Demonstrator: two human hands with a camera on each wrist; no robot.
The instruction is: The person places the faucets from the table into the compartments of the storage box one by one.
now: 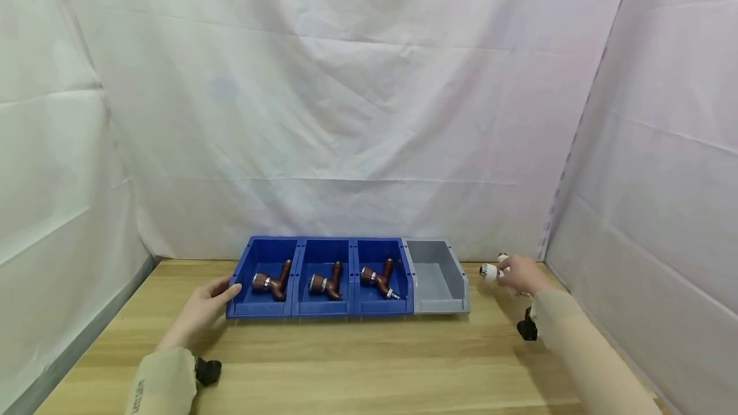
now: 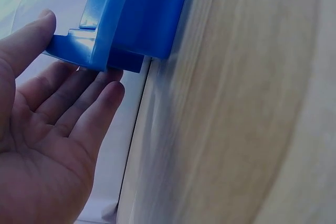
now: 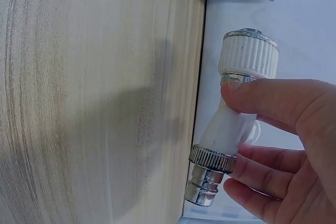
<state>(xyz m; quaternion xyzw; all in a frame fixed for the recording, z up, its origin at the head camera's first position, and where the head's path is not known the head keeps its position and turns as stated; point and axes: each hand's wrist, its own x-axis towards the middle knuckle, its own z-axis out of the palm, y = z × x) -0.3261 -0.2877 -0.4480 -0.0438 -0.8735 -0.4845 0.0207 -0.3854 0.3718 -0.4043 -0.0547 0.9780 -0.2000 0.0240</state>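
My left hand point(image 1: 203, 306) holds the left end of a row of blue bins, thumb over the rim of the leftmost blue bin point(image 1: 237, 305) and fingers beneath it in the left wrist view. To the right of the row, my right hand point(image 1: 521, 274) grips a white tap point(image 3: 228, 129) with a ribbed knob and a chrome threaded end. The thumb presses just below the knob, and the fingertips lie along the body. One brown tap point(image 1: 279, 289) lies in the leftmost bin, another brown tap point(image 1: 326, 283) in the middle one, and a brown tap with a chrome end point(image 1: 377, 279) in the third.
A grey bin point(image 1: 439, 305) with a bare floor joins the right end of the blue row. All stand on a wooden table point(image 1: 357, 357). White cloth point(image 1: 346, 114) hangs behind and on both sides, close to the right hand.
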